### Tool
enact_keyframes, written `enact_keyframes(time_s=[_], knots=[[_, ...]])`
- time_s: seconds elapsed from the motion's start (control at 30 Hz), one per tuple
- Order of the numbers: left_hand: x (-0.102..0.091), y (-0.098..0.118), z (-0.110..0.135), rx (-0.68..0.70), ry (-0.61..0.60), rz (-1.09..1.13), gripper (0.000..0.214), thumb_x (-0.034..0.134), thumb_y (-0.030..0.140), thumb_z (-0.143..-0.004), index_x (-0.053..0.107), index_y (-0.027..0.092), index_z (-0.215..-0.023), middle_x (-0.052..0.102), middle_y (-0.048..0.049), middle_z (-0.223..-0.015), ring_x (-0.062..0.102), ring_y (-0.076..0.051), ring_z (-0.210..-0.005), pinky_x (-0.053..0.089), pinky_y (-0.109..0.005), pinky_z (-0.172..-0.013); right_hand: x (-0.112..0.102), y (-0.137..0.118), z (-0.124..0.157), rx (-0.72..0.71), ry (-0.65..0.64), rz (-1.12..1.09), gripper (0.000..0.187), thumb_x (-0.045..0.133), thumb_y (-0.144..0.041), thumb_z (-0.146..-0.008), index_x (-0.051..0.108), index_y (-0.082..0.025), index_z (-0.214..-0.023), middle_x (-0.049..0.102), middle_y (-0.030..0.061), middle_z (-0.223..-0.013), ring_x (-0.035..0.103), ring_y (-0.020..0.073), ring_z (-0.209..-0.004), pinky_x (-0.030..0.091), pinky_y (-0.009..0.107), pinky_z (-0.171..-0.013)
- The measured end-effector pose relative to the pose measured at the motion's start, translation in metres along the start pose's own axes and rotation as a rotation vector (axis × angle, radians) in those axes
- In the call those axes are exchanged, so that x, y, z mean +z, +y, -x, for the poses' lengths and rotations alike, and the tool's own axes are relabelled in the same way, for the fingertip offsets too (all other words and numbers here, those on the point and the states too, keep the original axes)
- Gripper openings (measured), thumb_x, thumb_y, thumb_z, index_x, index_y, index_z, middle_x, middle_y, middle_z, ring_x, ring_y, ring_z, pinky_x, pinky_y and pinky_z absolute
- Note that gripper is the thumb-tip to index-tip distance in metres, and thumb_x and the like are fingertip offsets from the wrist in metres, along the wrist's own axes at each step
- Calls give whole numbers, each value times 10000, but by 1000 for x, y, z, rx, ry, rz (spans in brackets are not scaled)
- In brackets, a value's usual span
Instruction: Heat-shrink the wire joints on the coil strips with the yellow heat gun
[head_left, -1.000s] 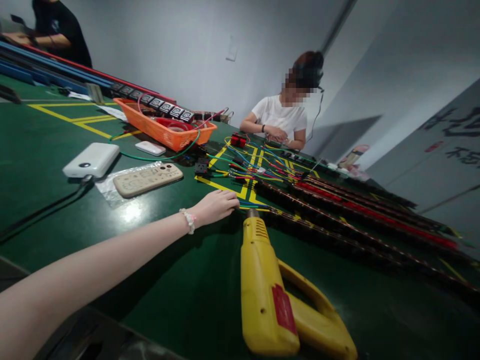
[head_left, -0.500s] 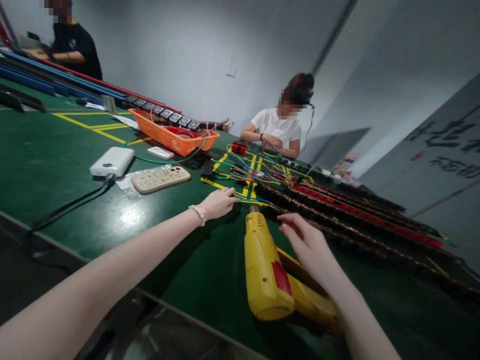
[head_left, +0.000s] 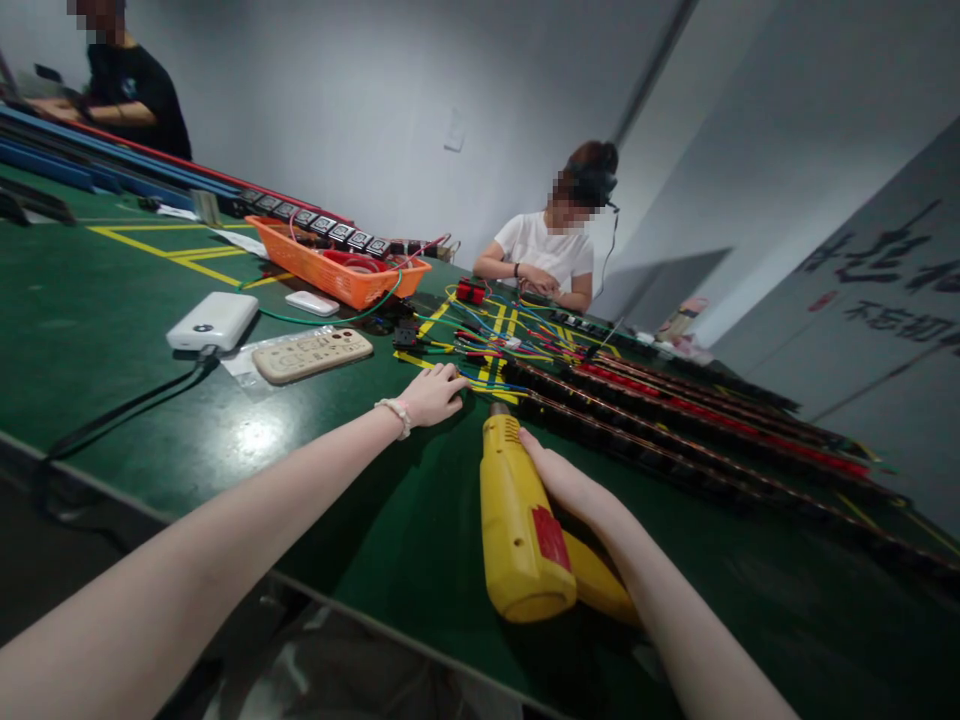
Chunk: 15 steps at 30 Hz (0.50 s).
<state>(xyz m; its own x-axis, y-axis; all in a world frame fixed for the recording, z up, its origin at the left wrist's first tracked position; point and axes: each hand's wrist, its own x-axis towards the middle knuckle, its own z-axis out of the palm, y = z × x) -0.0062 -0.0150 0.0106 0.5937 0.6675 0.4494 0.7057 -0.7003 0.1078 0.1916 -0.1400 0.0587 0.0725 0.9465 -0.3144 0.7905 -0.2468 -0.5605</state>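
My left hand point(head_left: 437, 394), wearing a light bracelet, is closed on the ends of thin wires point(head_left: 487, 385) in blue, green and yellow. These wires run right to a dark strip point(head_left: 600, 425) edged with copper-coloured lines. Just below lies a yellow heat gun point(head_left: 517, 520) with a red label, its nozzle facing away from me toward the wires. My right hand point(head_left: 570, 485) is against the right side of its barrel, the thumb near the vents. The other fingers are hidden, and the forearm covers part of the handle.
A phone case point(head_left: 311, 356), a white power bank point(head_left: 214, 322) with a black cable and an orange basket point(head_left: 352, 285) of parts lie left. Coloured wires point(head_left: 517, 340) and several long strips spread ahead. One co-worker point(head_left: 544, 250) sits opposite, another point(head_left: 139, 95) far left.
My right hand has moved left and closed in on the heat gun's barrel. My left hand stays at the wires. The whole view has shifted slightly.
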Motion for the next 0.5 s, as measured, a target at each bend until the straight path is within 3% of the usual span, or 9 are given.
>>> enact_keyframes(time_s=[0.2, 0.5], knots=[[0, 8, -7, -64, 14, 0, 241, 415, 255, -776, 533, 208, -981, 478, -78, -957, 440, -210, -915, 364, -357, -798, 6, 13, 3, -39, 16, -1, 789, 135, -701, -785, 630, -128, -1007, 651, 118, -924, 593, 218, -857, 406, 312, -797], [-5, 13, 5, -33, 55, 27, 176, 472, 330, -741, 534, 199, -842, 461, -57, -910, 432, -196, -872, 357, -329, -778, -9, 25, 31, 0, 96, 135, 705, 165, -633, -827, 623, -138, -1031, 641, 117, -957, 572, 238, -907, 389, 321, -800]])
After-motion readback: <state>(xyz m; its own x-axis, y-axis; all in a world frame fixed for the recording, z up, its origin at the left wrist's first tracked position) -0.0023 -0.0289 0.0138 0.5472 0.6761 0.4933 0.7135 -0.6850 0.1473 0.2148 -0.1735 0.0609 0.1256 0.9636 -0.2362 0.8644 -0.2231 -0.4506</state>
